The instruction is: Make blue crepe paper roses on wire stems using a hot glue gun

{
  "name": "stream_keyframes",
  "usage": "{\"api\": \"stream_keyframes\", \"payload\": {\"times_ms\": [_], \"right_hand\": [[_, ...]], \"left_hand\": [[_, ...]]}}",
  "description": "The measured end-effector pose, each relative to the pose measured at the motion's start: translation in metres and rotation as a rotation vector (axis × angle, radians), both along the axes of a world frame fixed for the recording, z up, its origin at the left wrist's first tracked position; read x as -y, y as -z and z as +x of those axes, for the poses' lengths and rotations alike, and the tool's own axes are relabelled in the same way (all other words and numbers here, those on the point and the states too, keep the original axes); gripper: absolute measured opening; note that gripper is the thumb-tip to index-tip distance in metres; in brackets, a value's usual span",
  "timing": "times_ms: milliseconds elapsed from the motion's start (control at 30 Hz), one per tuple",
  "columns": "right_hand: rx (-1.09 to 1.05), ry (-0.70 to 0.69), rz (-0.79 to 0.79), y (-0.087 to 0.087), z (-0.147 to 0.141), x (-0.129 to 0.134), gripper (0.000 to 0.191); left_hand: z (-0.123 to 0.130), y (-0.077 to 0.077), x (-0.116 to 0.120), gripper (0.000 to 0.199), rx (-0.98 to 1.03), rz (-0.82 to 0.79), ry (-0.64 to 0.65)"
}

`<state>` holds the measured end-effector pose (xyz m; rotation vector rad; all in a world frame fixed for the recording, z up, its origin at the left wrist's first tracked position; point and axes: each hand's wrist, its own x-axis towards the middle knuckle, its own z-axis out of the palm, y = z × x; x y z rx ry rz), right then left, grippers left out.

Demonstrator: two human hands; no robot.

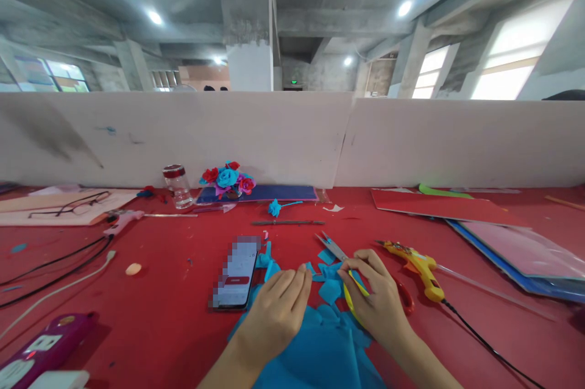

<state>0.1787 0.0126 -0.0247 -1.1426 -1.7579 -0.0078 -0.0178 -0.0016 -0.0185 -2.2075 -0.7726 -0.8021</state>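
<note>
My left hand (283,303) is closed, its fingertips pinched together at the edge of a small blue paper piece (311,269). Facing it, my right hand (377,291) also has thumb and fingers pinched; what lies between them is too small to make out. Scissors (337,249) with yellow and red handles extend from under the right hand, blades pointing away from me. Cut blue paper pieces (330,291) lie between the hands. Closer to me spreads a larger blue paper sheet (320,346), partly covered by my left hand.
A phone (237,276) lies left of my hands, a yellow glue gun (427,270) with cord at right. Behind are a blue paper flower (275,208), a thin rod (287,223), a flower arrangement (227,178) and a glass jar (179,188). Sheets (525,249) lie far right.
</note>
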Motion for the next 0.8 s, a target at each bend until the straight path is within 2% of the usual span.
{"api": "stream_keyframes", "payload": {"times_ms": [133, 167, 233, 333, 467, 567, 633, 700, 767, 800], "right_hand": [[-0.057, 0.021, 0.009, -0.002, 0.002, 0.000, 0.014], [-0.084, 0.035, 0.014, -0.003, 0.004, 0.000, 0.014], [-0.158, 0.071, 0.023, -0.005, 0.008, 0.000, 0.014], [-0.301, 0.113, 0.027, -0.006, 0.016, -0.001, 0.015], [-0.444, 0.120, 0.034, -0.007, 0.025, -0.005, 0.016], [-0.412, 0.146, 0.093, -0.015, 0.036, -0.005, 0.015], [-0.348, 0.248, 0.157, -0.022, 0.054, -0.003, 0.016], [-0.262, 0.432, 0.154, -0.022, 0.083, 0.000, 0.019], [-0.126, 0.653, -0.062, -0.010, 0.122, 0.001, 0.016], [-0.054, 0.699, -0.249, 0.001, 0.143, 0.000, 0.017]], "left_hand": [[-0.001, 0.004, -0.005, 0.034, 0.057, -0.024, 0.035], [-0.002, 0.006, -0.007, 0.033, 0.120, -0.048, 0.048], [-0.004, 0.009, -0.013, 0.031, 0.374, -0.116, 0.069], [-0.004, 0.009, -0.020, 0.025, 0.713, -0.311, 0.111], [0.000, -0.001, -0.017, 0.017, 0.996, -0.519, 0.188], [0.004, -0.007, -0.012, 0.017, 1.141, -0.716, 0.213], [0.006, -0.008, -0.011, 0.018, 1.173, -0.824, 0.250], [0.007, -0.007, -0.010, 0.019, 1.181, -0.902, 0.291], [0.007, -0.006, -0.010, 0.020, 1.183, -0.949, 0.328], [0.008, -0.006, -0.010, 0.020, 1.182, -0.963, 0.340]]}}
